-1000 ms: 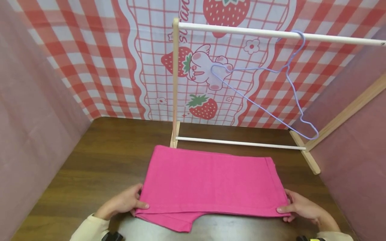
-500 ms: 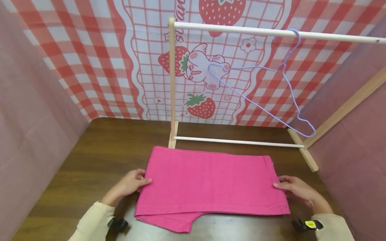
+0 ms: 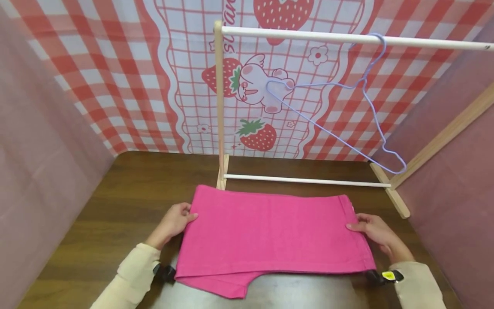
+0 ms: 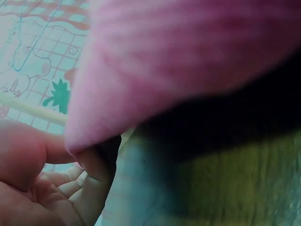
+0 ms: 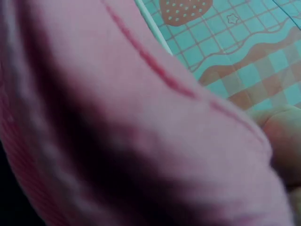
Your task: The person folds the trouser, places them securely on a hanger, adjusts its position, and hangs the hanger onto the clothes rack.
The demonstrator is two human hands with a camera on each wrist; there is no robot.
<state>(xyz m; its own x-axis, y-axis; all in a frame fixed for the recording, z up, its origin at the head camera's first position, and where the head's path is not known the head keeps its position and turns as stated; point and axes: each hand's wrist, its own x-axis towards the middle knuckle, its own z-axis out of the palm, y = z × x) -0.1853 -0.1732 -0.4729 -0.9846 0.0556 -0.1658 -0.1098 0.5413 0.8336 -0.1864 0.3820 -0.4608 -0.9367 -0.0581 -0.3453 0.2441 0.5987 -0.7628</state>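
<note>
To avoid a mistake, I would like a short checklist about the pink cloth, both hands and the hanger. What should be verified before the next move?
1. Left hand grips the left edge of the pink cloth: ok.
2. Right hand grips its right edge: ok.
3. Lower edges aligned: not ok; a flap sticks out at lower left.
4. Hanger hooked on the top rail: ok.
5. Every cloth layer caught in both grips: cannot tell; the underside is mostly hidden.

Forward-down head view, wrist close-ups
</note>
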